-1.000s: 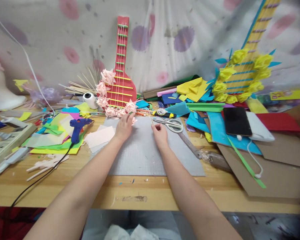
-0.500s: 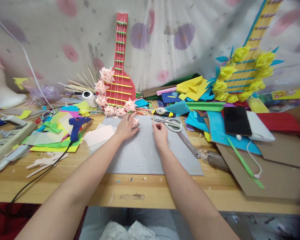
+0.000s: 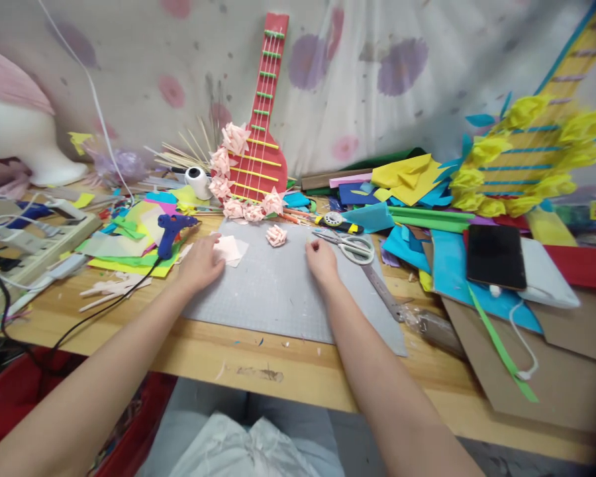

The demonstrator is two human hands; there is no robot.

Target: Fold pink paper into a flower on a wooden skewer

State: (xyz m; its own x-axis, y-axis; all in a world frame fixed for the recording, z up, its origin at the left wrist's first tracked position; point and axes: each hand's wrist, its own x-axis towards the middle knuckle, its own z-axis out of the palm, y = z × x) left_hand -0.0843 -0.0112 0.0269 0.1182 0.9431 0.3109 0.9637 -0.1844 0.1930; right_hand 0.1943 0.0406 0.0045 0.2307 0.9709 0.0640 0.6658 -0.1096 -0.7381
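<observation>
While the view is swinging slightly left, the left hand (image 3: 202, 264) is moving off the loose pink flower (image 3: 277, 235) it was half covering 0.5 s ago and is now hovering at the pink paper (image 3: 228, 250); can't tell if it's touching. That is leaving the flower sitting alone mid-mat, near side of the red guitar (image 3: 261, 172), apart from the pink blooms lining that guitar's left and lower edge. So flower handling is pausing, my read, and attention is shifting to the paper. Left fingers are staying loosely apart, not visibly gripping anything. Right hand (image 3: 322, 260) is holding its place, fingers curling in narrow; a thin stick was showing there earlier, now can't tell if it's still in the grip. Surface: gray mat (image 3: 268, 291) is covering the middle of the wooden table (image 3: 308, 371). Scissors (image 3: 355, 250) and a steel ruler (image 3: 382, 291) are lying right of the right hand, a yellow-black knife (image 3: 350, 226) just beyond. Glue gun (image 3: 167, 242) is resting on paper scraps at left, power strip (image 3: 82, 238) farther left. Phone (image 3: 496, 257) and cardboard (image 3: 506, 371) are filling the right side. Room: a flowered curtain (image 3: 357, 99) is hanging behind, a yellow guitar (image 3: 521, 162) is standing far right, a foam head (image 3: 44, 146) is sitting far left.
</observation>
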